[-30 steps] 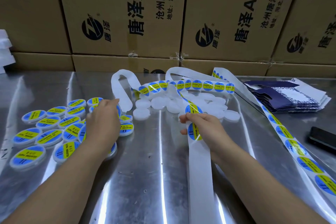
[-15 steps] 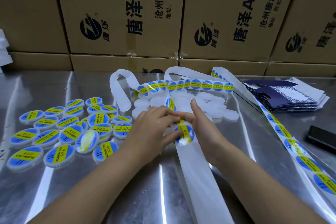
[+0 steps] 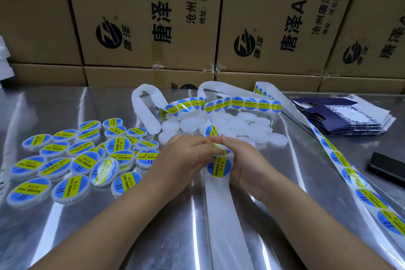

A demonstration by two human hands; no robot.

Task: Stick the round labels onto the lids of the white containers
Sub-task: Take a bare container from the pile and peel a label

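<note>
Over steel table (image 3: 109, 237), left hand (image 3: 182, 158) and right hand (image 3: 245, 160) pinch a round blue label (image 3: 220, 167) with yellow band.

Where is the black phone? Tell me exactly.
In the head view, the black phone lies on the table, far right, beside the label strip, nearer than the dark blue card stack.

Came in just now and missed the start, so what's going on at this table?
A person is partway through a labelling job. The left hand and right hand meet at the label strip, fingers pinching it just above a blue-and-yellow round label. Labelled containers lie in a cluster to the left; unlabelled white containers sit in a pile behind the hands.
</note>
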